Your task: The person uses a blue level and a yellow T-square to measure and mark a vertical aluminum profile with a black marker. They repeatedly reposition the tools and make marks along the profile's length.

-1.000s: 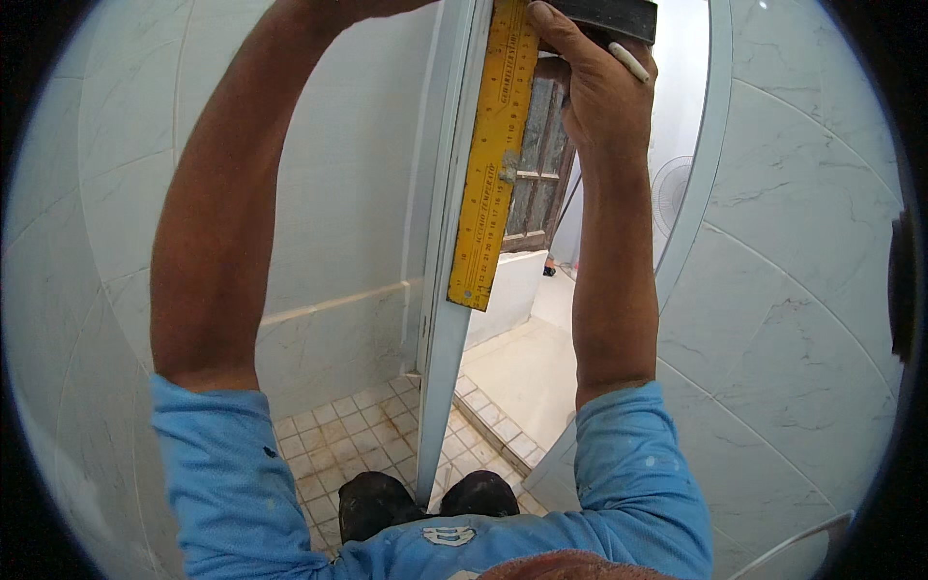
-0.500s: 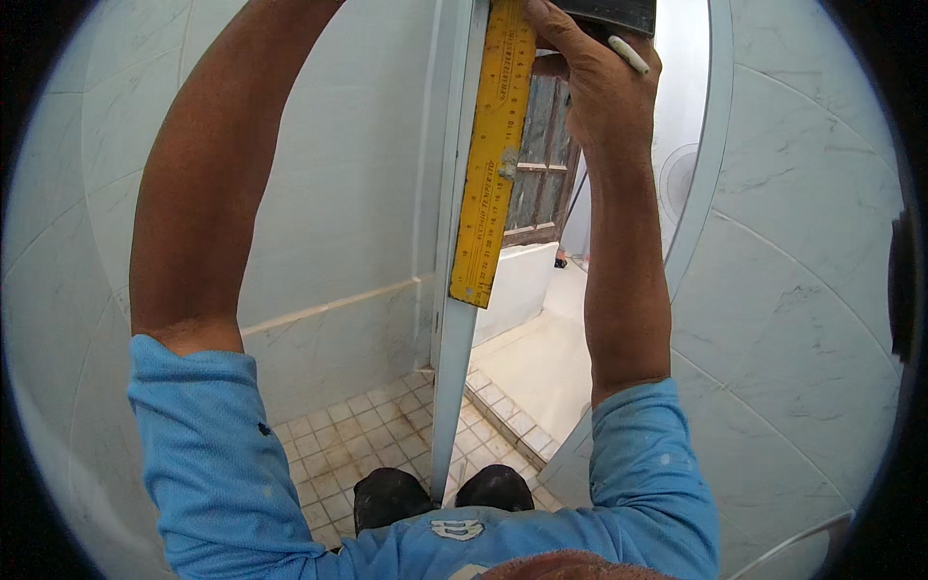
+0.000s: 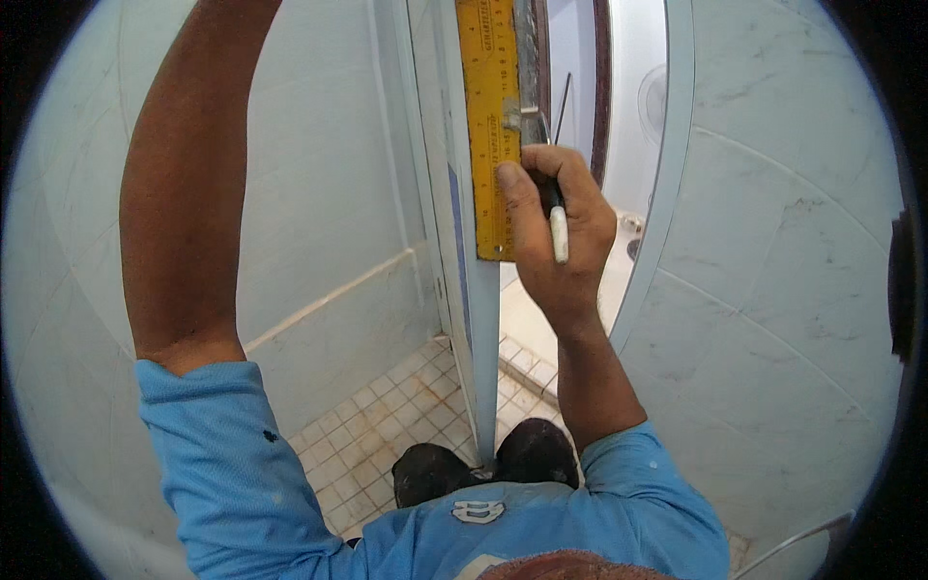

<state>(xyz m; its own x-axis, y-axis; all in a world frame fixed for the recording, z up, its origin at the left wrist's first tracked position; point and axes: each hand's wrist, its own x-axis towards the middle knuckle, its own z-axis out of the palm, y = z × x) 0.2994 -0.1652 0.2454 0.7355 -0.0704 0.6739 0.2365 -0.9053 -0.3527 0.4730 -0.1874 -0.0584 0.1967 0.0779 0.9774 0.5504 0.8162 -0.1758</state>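
Note:
A yellow metal ruler (image 3: pixel 494 126) with printed scales lies along the narrow, pale edge of a door (image 3: pixel 485 358), its upper end cut off by the frame. My right hand (image 3: pixel 570 232) is closed beside the ruler's lower part, with the thumb pressed at its right edge. Between the curled fingers is a slim pen (image 3: pixel 560 235) with a white end and a dark middle; its tip is hard to make out. My left forearm (image 3: pixel 188 193) reaches up past the top edge, so the left hand is out of view.
Pale marbled wall panels (image 3: pixel 783 242) stand at the right, beside a light door frame (image 3: pixel 667 174). Small square tiles (image 3: pixel 372 425) cover the floor around my dark knees (image 3: pixel 536 459). A low tiled step (image 3: pixel 527 365) lies beyond the doorway. A round fan-like shape (image 3: pixel 653 104) shows past the opening.
My right hand has come down from the ruler's upper part to its lower end, with the pen still in it. The ruler and door edge appear shifted and more upright in view.

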